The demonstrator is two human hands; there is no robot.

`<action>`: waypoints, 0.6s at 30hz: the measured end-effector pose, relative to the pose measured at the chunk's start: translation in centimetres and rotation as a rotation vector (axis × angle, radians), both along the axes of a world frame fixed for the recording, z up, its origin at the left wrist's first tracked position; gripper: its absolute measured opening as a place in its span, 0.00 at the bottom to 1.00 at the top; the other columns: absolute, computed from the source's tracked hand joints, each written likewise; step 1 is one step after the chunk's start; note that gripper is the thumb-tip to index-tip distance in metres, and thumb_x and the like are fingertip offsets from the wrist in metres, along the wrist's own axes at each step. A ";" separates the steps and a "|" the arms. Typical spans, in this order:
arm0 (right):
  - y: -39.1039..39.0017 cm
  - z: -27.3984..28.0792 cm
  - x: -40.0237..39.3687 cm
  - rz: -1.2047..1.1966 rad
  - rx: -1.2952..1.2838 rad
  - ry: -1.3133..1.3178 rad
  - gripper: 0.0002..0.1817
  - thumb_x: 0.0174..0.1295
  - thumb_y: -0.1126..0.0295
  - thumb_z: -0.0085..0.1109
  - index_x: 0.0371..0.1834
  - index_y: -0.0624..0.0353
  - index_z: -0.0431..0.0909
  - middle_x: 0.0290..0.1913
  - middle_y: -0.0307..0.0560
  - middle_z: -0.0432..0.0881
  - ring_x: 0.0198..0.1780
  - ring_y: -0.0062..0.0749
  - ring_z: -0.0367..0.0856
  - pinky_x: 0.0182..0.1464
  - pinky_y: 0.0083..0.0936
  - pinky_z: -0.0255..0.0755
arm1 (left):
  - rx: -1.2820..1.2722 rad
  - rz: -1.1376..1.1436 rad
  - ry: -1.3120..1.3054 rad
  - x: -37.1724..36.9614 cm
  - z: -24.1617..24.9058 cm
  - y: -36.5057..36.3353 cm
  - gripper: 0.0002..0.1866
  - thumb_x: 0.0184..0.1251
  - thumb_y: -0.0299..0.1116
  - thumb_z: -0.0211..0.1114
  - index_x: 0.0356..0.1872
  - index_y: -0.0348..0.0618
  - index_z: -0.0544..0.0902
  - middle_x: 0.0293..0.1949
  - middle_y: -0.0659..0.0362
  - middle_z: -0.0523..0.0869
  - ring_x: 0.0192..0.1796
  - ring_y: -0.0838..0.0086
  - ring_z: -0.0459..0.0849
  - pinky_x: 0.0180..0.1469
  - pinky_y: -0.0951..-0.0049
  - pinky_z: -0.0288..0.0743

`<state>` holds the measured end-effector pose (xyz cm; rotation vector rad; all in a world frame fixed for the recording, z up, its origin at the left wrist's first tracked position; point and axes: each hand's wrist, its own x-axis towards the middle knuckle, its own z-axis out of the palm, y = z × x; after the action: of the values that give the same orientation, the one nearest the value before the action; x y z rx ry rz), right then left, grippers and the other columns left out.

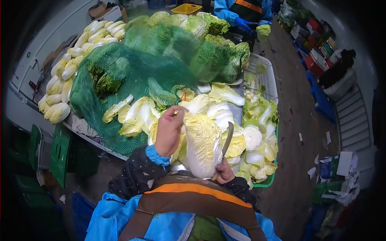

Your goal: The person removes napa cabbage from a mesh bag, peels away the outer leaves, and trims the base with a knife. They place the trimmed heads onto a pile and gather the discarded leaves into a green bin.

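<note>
A pale yellow-white napa cabbage stands upright in front of my body at the near edge of the table. My left hand is closed at the cabbage's upper left, its thumb and fingers pinching the edge of a yellow outer leaf. At the lower right of the cabbage, my right hand grips the handle of a knife. The curved blade points up and away, close along the cabbage's right side. Loose cabbage leaves lie around and beyond both hands.
Green mesh netting with whole cabbages spreads over the table's left and back. Trimmed cabbages are piled at far left. A crate of leaf scraps stands right. Across the table is a co-worker's blue-gloved hand.
</note>
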<state>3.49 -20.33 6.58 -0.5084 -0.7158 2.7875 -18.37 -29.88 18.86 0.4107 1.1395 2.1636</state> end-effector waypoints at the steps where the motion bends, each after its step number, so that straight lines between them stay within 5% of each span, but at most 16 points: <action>1: -0.1 0.5 -0.2 0.000 0.006 0.053 0.39 0.51 0.78 0.62 0.66 0.66 0.53 0.60 0.54 0.70 0.62 0.42 0.71 0.62 0.41 0.69 | -0.021 0.017 0.063 0.0 0.3 -0.4 0.06 0.71 0.29 0.54 0.43 0.40 0.76 0.35 0.65 0.78 0.40 0.84 0.73 0.46 0.82 0.64; 5: 0.3 0.4 -1.0 -0.018 -0.098 0.088 0.31 0.60 0.69 0.53 0.66 0.68 0.56 0.61 0.56 0.70 0.63 0.43 0.70 0.64 0.41 0.67 | -0.030 -0.152 0.205 -1.3 3.2 -1.8 0.02 0.70 0.25 0.52 0.37 0.43 0.74 0.31 0.68 0.72 0.35 0.84 0.67 0.43 0.83 0.60; 7: 0.6 0.8 -1.4 -0.042 -0.100 0.049 0.30 0.66 0.60 0.49 0.66 0.64 0.57 0.62 0.55 0.70 0.61 0.44 0.71 0.62 0.42 0.69 | -0.084 -0.254 0.268 -2.4 4.1 -2.8 0.05 0.63 0.27 0.61 0.35 0.43 0.74 0.31 0.66 0.73 0.36 0.82 0.69 0.43 0.80 0.63; 9: 1.5 2.2 -2.1 -0.221 -0.136 -0.088 0.32 0.67 0.50 0.47 0.67 0.60 0.58 0.63 0.51 0.70 0.59 0.45 0.73 0.56 0.40 0.72 | -0.255 -0.618 0.825 -2.2 5.8 -3.3 0.14 0.54 0.36 0.72 0.32 0.43 0.75 0.31 0.66 0.75 0.36 0.84 0.71 0.40 0.82 0.65; 10: 1.6 5.2 -3.3 -0.297 -0.159 -0.154 0.35 0.65 0.42 0.45 0.68 0.54 0.58 0.63 0.47 0.70 0.58 0.43 0.73 0.49 0.36 0.74 | -0.364 -0.813 0.895 -1.7 6.8 -3.7 0.18 0.41 0.35 0.77 0.30 0.44 0.76 0.27 0.67 0.74 0.33 0.84 0.70 0.40 0.80 0.65; 11: 2.9 4.1 -3.0 -0.300 -0.152 -0.152 0.35 0.65 0.42 0.45 0.68 0.54 0.58 0.63 0.47 0.70 0.58 0.43 0.73 0.49 0.36 0.74 | -0.429 -0.963 0.854 -1.1 6.2 -4.0 0.17 0.42 0.38 0.77 0.31 0.46 0.78 0.24 0.66 0.77 0.30 0.78 0.75 0.40 0.77 0.67; 13: 5.9 2.1 -2.8 -0.009 -0.484 0.449 0.42 0.56 0.36 0.53 0.68 0.49 0.60 0.62 0.47 0.72 0.57 0.47 0.75 0.44 0.40 0.79 | -0.786 -0.785 1.144 -1.3 3.8 -3.1 0.19 0.43 0.43 0.76 0.35 0.47 0.81 0.22 0.63 0.80 0.27 0.68 0.78 0.40 0.74 0.69; 14: 6.1 2.5 -2.2 -0.182 -0.400 0.210 0.43 0.55 0.34 0.51 0.69 0.47 0.58 0.62 0.46 0.71 0.54 0.50 0.76 0.33 0.39 0.81 | -0.759 -0.558 1.292 -2.2 2.5 -2.4 0.22 0.45 0.46 0.75 0.41 0.48 0.81 0.27 0.58 0.82 0.32 0.64 0.79 0.40 0.72 0.70; 15: 5.9 4.6 -2.0 -0.170 -0.388 0.212 0.43 0.55 0.34 0.51 0.69 0.47 0.58 0.62 0.46 0.71 0.54 0.50 0.76 0.33 0.39 0.81 | -0.726 -0.316 1.428 -3.6 1.4 -1.4 0.26 0.46 0.49 0.74 0.46 0.49 0.81 0.33 0.54 0.84 0.36 0.61 0.80 0.39 0.71 0.71; 16: 5.7 6.7 -1.7 -0.214 -0.244 0.100 0.44 0.55 0.34 0.52 0.69 0.47 0.57 0.63 0.47 0.70 0.55 0.51 0.75 0.37 0.42 0.80 | -0.627 -0.131 1.527 -4.5 1.0 -0.8 0.37 0.47 0.57 0.71 0.58 0.52 0.73 0.50 0.50 0.78 0.52 0.63 0.77 0.46 0.68 0.74; 17: 5.5 7.7 -1.5 -0.253 -0.101 -0.015 0.44 0.54 0.33 0.52 0.70 0.47 0.57 0.64 0.48 0.69 0.57 0.51 0.74 0.42 0.45 0.79 | -0.631 -0.111 1.523 -5.0 0.9 -0.5 0.37 0.47 0.57 0.71 0.58 0.52 0.73 0.50 0.50 0.78 0.52 0.63 0.77 0.46 0.68 0.74; 18: 6.2 6.9 -0.8 -0.148 0.007 0.077 0.46 0.54 0.32 0.51 0.72 0.46 0.54 0.69 0.49 0.62 0.64 0.52 0.67 0.54 0.54 0.72 | -0.540 -0.307 0.912 -5.1 1.8 -0.2 0.39 0.50 0.58 0.69 0.63 0.53 0.67 0.56 0.50 0.73 0.58 0.64 0.73 0.52 0.66 0.73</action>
<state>2.65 -14.16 13.47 -0.4318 -0.6441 2.6501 -23.51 -30.12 20.64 1.2830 1.9061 1.2960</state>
